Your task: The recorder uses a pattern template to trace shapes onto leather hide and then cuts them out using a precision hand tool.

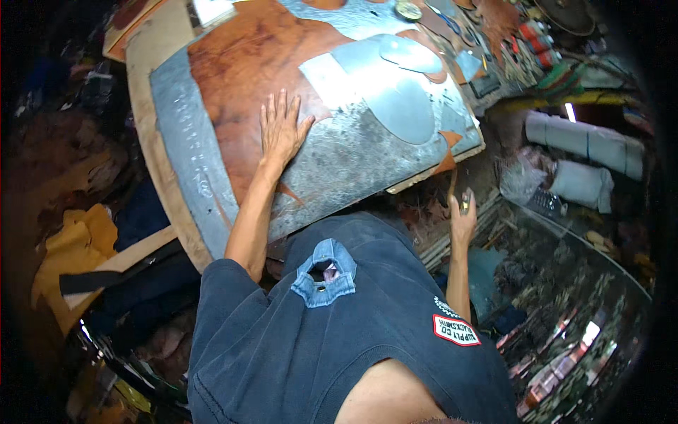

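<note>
- My left grip (282, 134) lies open and flat, fingers spread, on the brown leather hide (236, 81), by its right side.
- That hide covers much of the left of the grey worktop (346, 166); an oval sheet (402, 113) lies farther right.
- My right grip (463, 220) is off the worktop's near right edge, fingers partly curled near a small shiny thing (465, 205); I cannot tell whether it holds anything.
- To steady the hide well, I should press evenly through the whole palm, so nothing slides or puckers.
- A pointed leather scrap (447, 150) sits at the right edge; my right grip should clear it without snagging.
</note>
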Demonstrator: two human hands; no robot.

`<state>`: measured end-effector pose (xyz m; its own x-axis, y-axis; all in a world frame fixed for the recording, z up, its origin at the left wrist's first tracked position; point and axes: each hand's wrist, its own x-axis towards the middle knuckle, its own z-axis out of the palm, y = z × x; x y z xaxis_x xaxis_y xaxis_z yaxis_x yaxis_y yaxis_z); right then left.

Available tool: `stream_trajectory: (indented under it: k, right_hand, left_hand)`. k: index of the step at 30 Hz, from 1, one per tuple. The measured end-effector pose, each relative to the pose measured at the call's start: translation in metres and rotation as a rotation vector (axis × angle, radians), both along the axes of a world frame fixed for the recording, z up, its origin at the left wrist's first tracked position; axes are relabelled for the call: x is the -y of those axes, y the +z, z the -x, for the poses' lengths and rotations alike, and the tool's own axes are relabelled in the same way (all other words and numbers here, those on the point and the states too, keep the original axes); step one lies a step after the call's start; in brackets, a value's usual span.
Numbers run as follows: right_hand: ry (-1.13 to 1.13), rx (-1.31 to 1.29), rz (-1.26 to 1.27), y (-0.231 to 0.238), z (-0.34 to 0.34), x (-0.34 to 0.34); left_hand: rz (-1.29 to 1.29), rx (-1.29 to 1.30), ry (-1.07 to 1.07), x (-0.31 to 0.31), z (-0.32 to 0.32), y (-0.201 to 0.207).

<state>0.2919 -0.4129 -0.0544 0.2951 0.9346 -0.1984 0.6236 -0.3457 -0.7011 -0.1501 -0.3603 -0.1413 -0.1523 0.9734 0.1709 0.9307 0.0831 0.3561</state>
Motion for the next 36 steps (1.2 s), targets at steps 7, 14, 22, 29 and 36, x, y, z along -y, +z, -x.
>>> stream_trajectory:
  k: [7,14,22,29,36]
  right_hand:
    - [0.016,-0.015,-0.148,-0.049,0.014,-0.073]
    - [-0.176,-0.361,0.042,-0.041,-0.035,-0.026]
    - [-0.502,-0.084,0.169,-0.043,-0.096,0.023]
    - [-0.115,0.072,0.088,-0.011,-0.005,-0.030]
    - [0.675,0.360,-0.151,0.023,0.143,-0.072]
  left_hand:
    - [0.035,-0.076,0.396,0.103,0.054,0.011]
    - [-0.200,0.758,0.542,0.167,0.036,0.054]
    - [-0.414,1.644,0.819,0.178,0.067,0.046]
    - [-0.150,1.580,0.808,0.164,0.068,0.053]
    - [-0.269,1.500,0.876,0.159,0.074,0.050]
